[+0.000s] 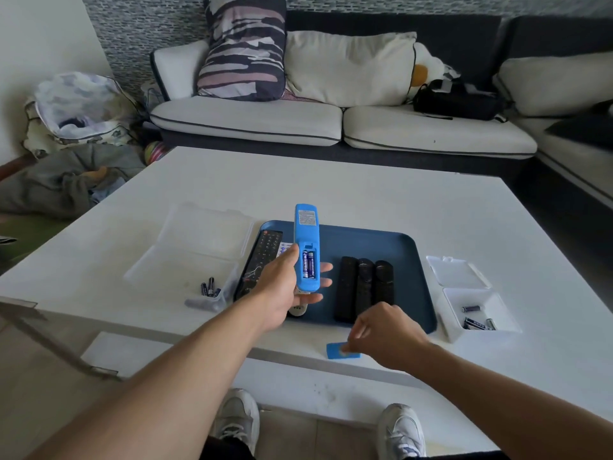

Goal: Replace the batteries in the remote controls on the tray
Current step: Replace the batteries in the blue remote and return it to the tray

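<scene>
head | left hand [285, 287] grips blue remote [306, 247] | right hand [381, 333] pinches cover [333, 350]

The scene is lit by soft, even daylight; no lamp is seen. Faint shadows are cast on the table [365, 200] beneath the left hand [282, 287] and right hand [381, 336]. No strong glare is seen. Slight motion blur is shown at the right hand. Straight lines are bowed toward the frame edges by wide-angle distortion.
</scene>
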The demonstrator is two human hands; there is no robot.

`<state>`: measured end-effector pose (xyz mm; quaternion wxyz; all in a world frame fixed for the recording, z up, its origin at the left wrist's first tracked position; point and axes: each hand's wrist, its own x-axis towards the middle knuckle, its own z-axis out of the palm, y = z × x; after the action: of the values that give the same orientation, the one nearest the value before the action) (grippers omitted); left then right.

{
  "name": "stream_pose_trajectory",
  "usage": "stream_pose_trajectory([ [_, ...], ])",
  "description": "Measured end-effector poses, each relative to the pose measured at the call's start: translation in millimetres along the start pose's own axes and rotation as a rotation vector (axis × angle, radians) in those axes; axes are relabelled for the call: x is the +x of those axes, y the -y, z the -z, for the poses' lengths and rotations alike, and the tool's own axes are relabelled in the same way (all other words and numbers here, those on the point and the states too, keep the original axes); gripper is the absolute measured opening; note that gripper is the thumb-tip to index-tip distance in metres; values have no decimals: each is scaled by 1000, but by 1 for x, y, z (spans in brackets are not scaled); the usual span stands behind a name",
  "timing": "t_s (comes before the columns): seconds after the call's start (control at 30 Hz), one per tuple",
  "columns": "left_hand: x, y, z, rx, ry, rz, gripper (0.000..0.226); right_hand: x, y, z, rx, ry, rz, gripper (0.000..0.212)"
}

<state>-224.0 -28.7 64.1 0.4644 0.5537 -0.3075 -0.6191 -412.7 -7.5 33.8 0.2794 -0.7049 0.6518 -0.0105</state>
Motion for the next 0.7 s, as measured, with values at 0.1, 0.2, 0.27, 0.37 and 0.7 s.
stream_pose_trajectory([
  [0.1,-3,-2,2,-49,68,-1,47,-4,-12,-3,-73,-33,-32,29],
  [0.2,-4,-5,1,-88,105,1,42,-6,-20,0,-122,-80,-10,33],
  [0.27,-1,-5,0,-94,120,3,44,-7,-21,4,-150,-121,17,30],
  [0.37,3,-4,-2,-99,127,18,51,-7,-14,17,-26,-318,89,13],
  [0.7,5,0,-14,-261,99,79,48,9,47,29,-76,-521,620,34],
])
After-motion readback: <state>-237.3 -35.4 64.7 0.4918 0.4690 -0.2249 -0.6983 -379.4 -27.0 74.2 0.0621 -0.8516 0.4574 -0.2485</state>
